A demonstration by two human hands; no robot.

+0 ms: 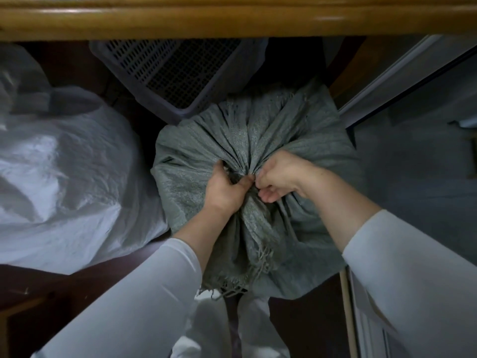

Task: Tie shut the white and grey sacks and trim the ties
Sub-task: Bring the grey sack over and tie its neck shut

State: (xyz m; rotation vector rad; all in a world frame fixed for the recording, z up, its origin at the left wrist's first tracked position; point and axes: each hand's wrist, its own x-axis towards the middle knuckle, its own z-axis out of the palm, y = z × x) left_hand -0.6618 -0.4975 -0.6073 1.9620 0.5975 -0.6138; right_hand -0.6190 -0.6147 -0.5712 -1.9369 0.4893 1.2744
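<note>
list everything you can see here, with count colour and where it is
grey sack: one, grey woven, centre, neck gathered
white sack: one, white, left of the grey sack
basket: one, pale grey, perforated, behind the grey sack
wooden rail: one, tan brown, across the top
left hand: one, grips the gathered neck of the grey sack
right hand: one, pinches the same neck from the other side
sleeves: two, white, lower corners

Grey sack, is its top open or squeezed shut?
Squeezed shut: the grey sack is gathered into folds, with the left hand and right hand gripping its neck. Tied or not, cannot tell.
</note>
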